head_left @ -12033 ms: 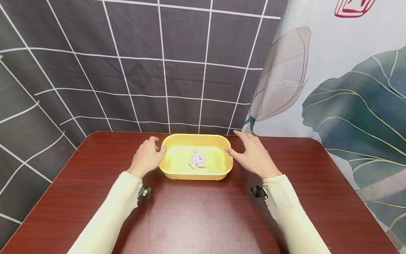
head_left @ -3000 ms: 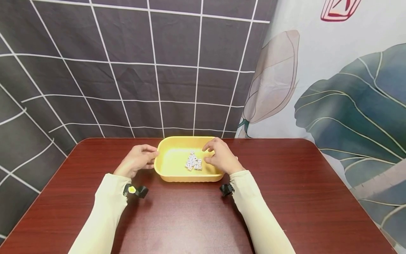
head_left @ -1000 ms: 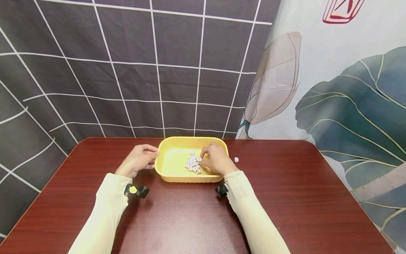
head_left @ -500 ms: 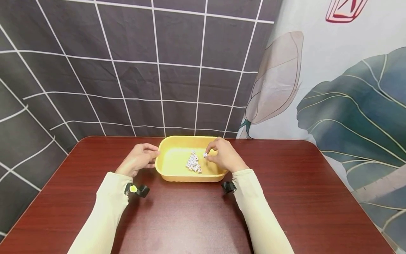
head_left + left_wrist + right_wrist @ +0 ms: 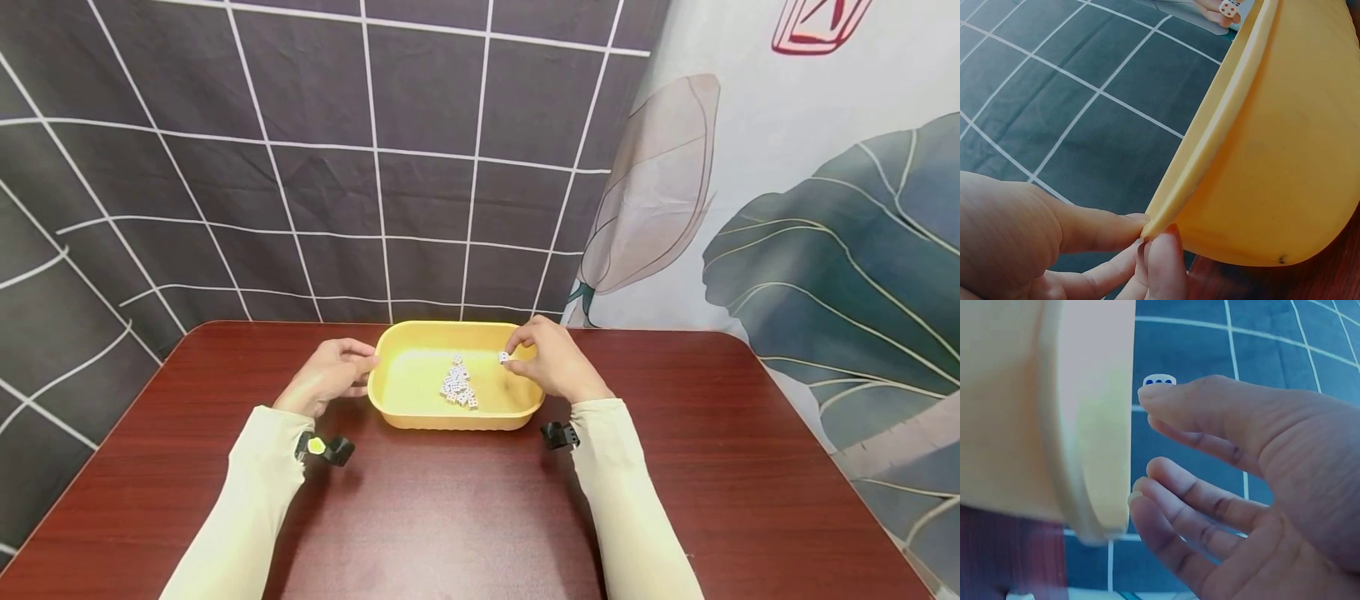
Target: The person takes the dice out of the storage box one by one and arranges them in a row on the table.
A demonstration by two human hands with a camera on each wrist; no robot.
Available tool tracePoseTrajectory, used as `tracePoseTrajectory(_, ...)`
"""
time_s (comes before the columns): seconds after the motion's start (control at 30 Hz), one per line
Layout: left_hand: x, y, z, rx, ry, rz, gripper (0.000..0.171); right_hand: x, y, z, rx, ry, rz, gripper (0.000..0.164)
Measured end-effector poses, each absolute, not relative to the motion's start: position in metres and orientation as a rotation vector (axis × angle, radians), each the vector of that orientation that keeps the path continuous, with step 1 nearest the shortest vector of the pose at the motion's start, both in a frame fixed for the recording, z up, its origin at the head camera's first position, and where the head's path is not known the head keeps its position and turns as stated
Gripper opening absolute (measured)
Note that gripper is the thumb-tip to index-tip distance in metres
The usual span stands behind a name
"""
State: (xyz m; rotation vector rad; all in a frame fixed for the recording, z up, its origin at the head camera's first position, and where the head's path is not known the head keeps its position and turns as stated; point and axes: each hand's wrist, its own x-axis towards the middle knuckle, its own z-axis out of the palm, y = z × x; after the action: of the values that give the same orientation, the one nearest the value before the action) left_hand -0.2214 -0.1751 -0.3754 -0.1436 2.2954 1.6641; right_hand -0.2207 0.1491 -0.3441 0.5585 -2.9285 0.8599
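A yellow plastic basin point(image 5: 402, 408) sits near the table's back edge, with a pile of small white dice point(image 5: 456, 383) on its floor. At the basin's left end my left hand point(image 5: 327, 377) pinches the rim; the left wrist view shows thumb point(image 5: 1107, 230) and fingers on either side of it. My right hand point(image 5: 555, 362) holds one white die point(image 5: 503, 357) between thumb and index finger, over the basin's right end. Blue dots show on that die point(image 5: 1159, 380) in the right wrist view, where the other fingers are loosely bent.
The basin stands on a dark red wooden table point(image 5: 465, 508). Another white die point(image 5: 1020, 597) shows at the bottom edge of the right wrist view, on the tabletop. A dark gridded curtain point(image 5: 315, 167) hangs right behind the table, with a leaf-patterned one point(image 5: 810, 250) at the right.
My right hand has picked a die out of the pile, lifted it and moved right toward the basin's right end. The left hand has stayed at the rim.
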Motion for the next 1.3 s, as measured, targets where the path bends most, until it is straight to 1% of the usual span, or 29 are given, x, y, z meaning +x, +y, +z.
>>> tracePoseTrajectory(0.6, -0.223, -0.176, -0.375, -0.133, 2.317, 1.649, 0.037, -0.223, 0.180, -0.338, 0.476, -2.912, 0.831, 0.008)
tracePoseTrajectory(1.0, -0.223, -0.176, -0.376, -0.138, 2.303, 1.652, 0.037, -0.225, 0.206, -0.344, 0.426, -2.895, 0.826, 0.009)
tracePoseTrajectory(1.3, -0.223, -0.176, -0.377, -0.132, 2.318, 1.639, 0.036, -0.227, 0.227, -0.356, 0.358, -2.920, 0.819, 0.011)
